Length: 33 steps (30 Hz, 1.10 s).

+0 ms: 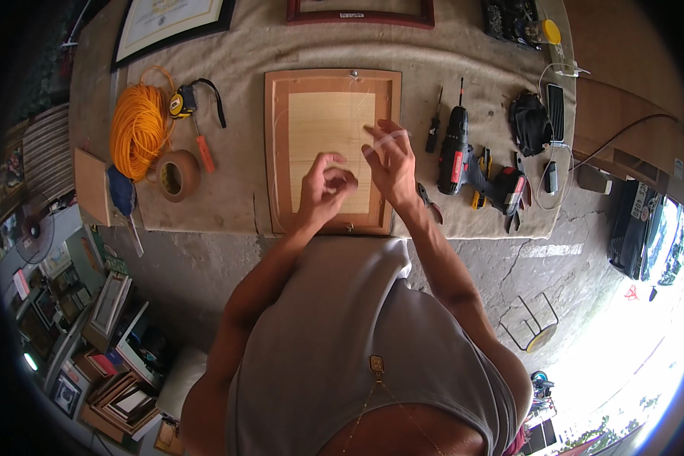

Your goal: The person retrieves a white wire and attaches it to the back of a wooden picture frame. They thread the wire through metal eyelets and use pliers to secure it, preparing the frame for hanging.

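A wooden picture frame [394,152] lies back side up at the table's front edge, with a pale panel [319,121] inside it. A small metal fitting [353,74] sits on its far rail, another [349,227] on its near rail. Thin clear line shows faintly across the backing. Above the panel's right side, my right hand [394,169] is raised with bent fingers; a translucent strand [390,139] crosses them. My left hand [325,191] hovers beside it, fingers curled with a gap between them, their tips smeared by motion. I make out nothing in it.
Left lie orange rope [138,133], a tape measure [181,102], brown tape [178,175] and a red-handled screwdriver [205,153]. Right are a slim screwdriver [434,125], a power drill [454,148], a second power tool [501,186] and pliers [431,204]. Frames [357,17] lie along the far side.
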Each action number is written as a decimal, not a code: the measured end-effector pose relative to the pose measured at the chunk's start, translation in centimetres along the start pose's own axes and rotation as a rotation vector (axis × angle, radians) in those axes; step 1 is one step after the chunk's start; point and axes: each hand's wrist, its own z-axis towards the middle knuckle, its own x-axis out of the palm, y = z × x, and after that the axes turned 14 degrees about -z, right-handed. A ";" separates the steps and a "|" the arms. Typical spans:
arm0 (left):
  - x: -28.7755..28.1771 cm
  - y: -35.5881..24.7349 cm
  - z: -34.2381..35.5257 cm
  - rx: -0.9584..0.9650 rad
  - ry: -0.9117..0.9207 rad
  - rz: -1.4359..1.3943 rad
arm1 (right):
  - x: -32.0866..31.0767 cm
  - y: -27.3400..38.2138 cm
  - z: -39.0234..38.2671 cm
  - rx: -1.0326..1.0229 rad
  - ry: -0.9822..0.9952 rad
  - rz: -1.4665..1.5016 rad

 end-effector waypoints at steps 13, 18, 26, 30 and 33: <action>-5.1 -0.5 1.0 0.194 -0.151 0.392 | 1.8 -0.1 -7.4 -0.210 0.228 0.209; -3.5 2.5 9.4 0.713 -0.071 1.258 | 2.9 0.0 -9.4 0.118 0.234 0.420; -3.0 3.7 10.5 0.678 -0.152 1.359 | 3.8 2.4 -12.5 0.389 0.191 0.602; -3.7 4.1 10.9 0.767 -0.187 1.363 | 4.1 2.5 -13.6 0.405 0.166 0.607; -4.0 4.4 11.1 0.804 -0.197 1.380 | 4.2 2.2 -14.3 0.390 0.137 0.614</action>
